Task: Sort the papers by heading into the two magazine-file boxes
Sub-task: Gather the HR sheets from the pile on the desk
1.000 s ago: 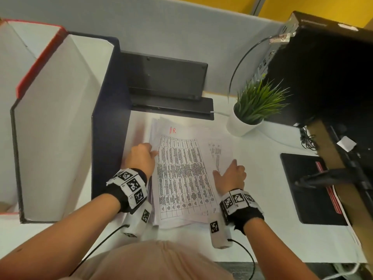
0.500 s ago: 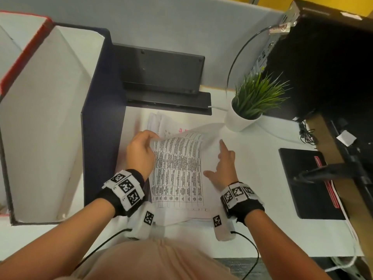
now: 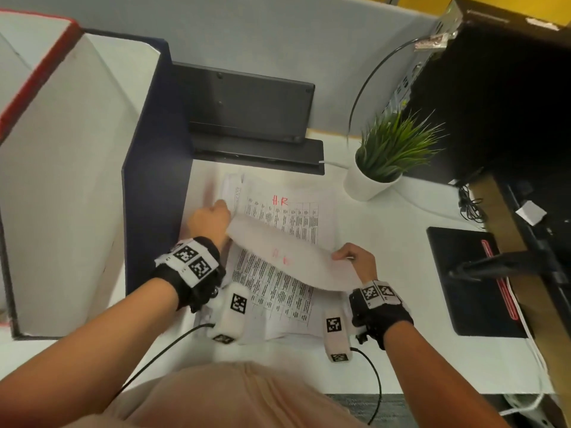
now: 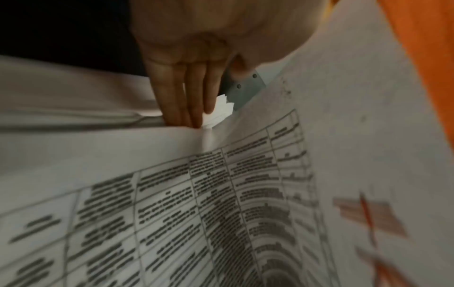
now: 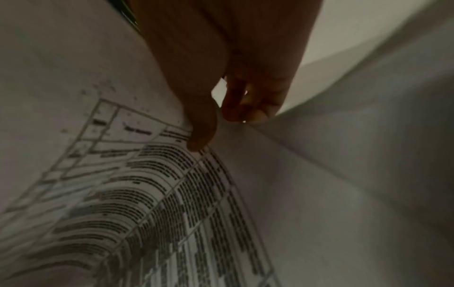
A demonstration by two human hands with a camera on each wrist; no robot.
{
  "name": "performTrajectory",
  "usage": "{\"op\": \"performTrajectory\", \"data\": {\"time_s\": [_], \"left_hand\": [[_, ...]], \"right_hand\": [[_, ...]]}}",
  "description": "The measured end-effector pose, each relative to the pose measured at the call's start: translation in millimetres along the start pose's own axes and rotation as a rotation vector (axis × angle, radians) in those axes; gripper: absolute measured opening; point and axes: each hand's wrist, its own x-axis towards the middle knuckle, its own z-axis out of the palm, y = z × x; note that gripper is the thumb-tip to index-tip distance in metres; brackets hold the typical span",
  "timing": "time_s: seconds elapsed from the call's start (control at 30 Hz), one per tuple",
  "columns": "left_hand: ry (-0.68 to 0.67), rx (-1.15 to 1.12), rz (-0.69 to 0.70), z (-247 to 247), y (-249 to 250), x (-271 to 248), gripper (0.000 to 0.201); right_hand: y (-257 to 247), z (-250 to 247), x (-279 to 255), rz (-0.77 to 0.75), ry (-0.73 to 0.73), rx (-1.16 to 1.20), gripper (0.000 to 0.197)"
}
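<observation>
A stack of printed papers [image 3: 296,217] lies on the white desk; the uncovered sheet carries a red "H.R" heading [image 3: 279,200]. The top sheet [image 3: 278,257] is lifted and curled back towards me, blank side up, with red writing showing through. My right hand [image 3: 355,259] pinches its right edge, thumb on the printed side [image 5: 201,136]. My left hand [image 3: 213,217] is at the stack's left edge, and its straight fingers [image 4: 181,101] press where the sheet lifts. Two magazine-file boxes stand on the left: a navy one [image 3: 154,196] and a red-trimmed one [image 3: 40,66].
A potted plant [image 3: 383,156] stands just right of the stack's far end. A black stand [image 3: 247,103] sits behind the papers. A black computer case [image 3: 494,88] and a black pad [image 3: 463,279] fill the right side, with cables near them.
My right hand went from lying flat on the stack to pinching the top sheet and peeling it back towards me, which uncovered the sheet headed H.R. My left hand stayed at the left edge.
</observation>
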Motion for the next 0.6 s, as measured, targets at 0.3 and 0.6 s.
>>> {"op": "performTrajectory", "data": {"time_s": [0.3,0.6], "left_hand": [[-0.120,0.411,0.117,2,-7,12,0.028],[-0.109,0.444,0.373,4,-17,2,0.026]], "right_hand": [[2,2,1,0.218,-0.043,0.165,0.045],[-3,-2,3,0.031,-0.011,-0.001,0.035]]}}
